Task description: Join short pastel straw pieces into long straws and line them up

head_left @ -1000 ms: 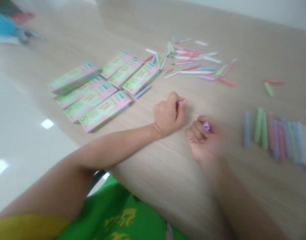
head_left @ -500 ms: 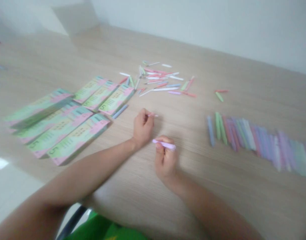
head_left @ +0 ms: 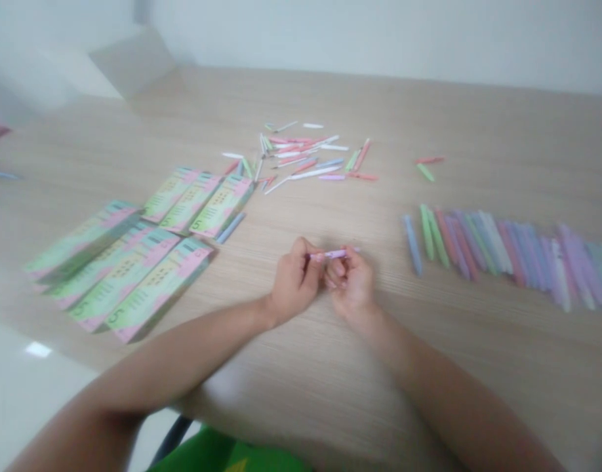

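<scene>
Close together over the table's near middle, my two hands meet at a thin purple pen (head_left: 335, 254). My left hand (head_left: 295, 278) pinches its left end between thumb and fingers. The fingers of my right hand (head_left: 353, 278) are closed on its right part, and a pale tip shows past them. Whether the pen is one piece or two joined parts is too blurred to tell. Beyond the hands lies a loose pile of pen parts (head_left: 305, 154) in red, white, green, blue and purple.
Several green and pink boxes (head_left: 153, 282) lie at the left, with a blue pen part (head_left: 231, 228) beside them. A long row of pastel pens (head_left: 522, 255) stretches across the right. Red and green pieces (head_left: 425, 172) lie behind it. A grey panel (head_left: 132, 60) stands at the back left.
My hands, apart before, have come together. The purple pen part in my right hand has turned and now meets what my left hand holds. The view has shifted slightly.
</scene>
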`<state>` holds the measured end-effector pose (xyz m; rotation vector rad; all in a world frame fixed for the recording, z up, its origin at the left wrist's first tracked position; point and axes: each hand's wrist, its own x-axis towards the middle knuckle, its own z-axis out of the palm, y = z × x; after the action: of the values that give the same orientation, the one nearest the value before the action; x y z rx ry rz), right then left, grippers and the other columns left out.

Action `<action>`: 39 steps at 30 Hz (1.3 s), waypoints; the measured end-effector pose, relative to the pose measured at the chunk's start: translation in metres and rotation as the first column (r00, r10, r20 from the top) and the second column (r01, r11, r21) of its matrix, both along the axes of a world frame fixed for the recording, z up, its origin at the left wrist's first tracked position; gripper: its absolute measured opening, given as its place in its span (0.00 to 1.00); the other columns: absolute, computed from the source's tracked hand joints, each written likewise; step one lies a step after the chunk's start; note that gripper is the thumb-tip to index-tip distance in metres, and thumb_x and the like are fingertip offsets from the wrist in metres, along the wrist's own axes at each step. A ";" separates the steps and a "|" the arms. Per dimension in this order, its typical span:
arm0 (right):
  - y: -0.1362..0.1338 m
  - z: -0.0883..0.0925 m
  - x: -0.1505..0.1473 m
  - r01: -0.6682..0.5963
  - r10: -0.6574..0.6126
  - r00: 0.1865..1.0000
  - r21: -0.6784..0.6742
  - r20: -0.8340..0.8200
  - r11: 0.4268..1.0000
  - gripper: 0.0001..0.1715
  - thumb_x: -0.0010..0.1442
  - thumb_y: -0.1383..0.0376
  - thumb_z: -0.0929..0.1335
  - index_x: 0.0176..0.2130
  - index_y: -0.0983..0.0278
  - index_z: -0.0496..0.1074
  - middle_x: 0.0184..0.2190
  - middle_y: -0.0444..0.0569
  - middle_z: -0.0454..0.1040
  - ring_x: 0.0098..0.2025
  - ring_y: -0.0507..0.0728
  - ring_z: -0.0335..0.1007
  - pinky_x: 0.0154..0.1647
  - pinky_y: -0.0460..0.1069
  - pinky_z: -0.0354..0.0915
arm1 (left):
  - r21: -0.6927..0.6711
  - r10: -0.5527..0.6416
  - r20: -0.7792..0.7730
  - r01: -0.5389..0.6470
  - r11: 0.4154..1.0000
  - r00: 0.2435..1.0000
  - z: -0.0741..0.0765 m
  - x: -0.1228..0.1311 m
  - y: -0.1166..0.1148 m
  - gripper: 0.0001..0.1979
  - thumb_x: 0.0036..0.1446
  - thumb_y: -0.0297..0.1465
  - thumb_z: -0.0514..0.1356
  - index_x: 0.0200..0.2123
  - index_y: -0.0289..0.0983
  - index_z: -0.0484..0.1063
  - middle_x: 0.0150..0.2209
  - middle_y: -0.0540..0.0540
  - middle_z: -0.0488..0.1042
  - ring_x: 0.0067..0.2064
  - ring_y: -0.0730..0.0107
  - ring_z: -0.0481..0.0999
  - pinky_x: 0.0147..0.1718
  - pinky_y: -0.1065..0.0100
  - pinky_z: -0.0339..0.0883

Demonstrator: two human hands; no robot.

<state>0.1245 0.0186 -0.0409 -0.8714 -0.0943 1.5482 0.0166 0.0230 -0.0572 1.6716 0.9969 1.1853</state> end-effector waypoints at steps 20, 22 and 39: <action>0.001 -0.005 0.002 -0.136 0.136 0.991 -0.001 -0.021 0.991 0.17 0.64 0.55 0.61 0.28 0.61 0.62 0.10 0.32 0.49 0.11 0.46 0.36 0.11 0.42 0.43 | -0.035 -0.026 -0.249 0.018 0.999 0.968 0.012 -0.008 0.000 0.13 0.60 0.40 0.57 0.38 0.36 0.73 0.31 0.45 0.79 0.29 0.70 0.77 0.29 0.71 0.69; 0.003 -0.003 0.002 -0.167 0.166 0.985 -0.035 -0.039 0.985 0.17 0.65 0.56 0.61 0.27 0.61 0.61 0.09 0.32 0.48 0.11 0.47 0.36 0.11 0.42 0.43 | -0.013 -0.002 -0.349 -0.003 1.000 0.937 0.018 -0.009 0.002 0.13 0.59 0.40 0.58 0.33 0.37 0.75 0.30 0.45 0.79 0.29 0.70 0.77 0.27 0.71 0.68; -0.006 -0.008 -0.008 -0.282 0.283 0.959 0.130 0.017 0.950 0.21 0.57 0.53 0.65 0.20 0.61 0.57 0.09 0.33 0.45 0.13 0.46 0.35 0.14 0.43 0.48 | -0.287 -0.150 -0.008 0.141 0.948 0.989 0.023 -0.009 0.015 0.21 0.54 0.45 0.61 0.42 0.33 0.73 0.19 0.51 0.71 0.19 0.74 0.71 0.16 0.75 0.61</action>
<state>0.1169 0.0127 -0.0494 -0.7757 -0.3285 1.7875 0.0077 0.0383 -0.0341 1.5073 0.9929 0.8760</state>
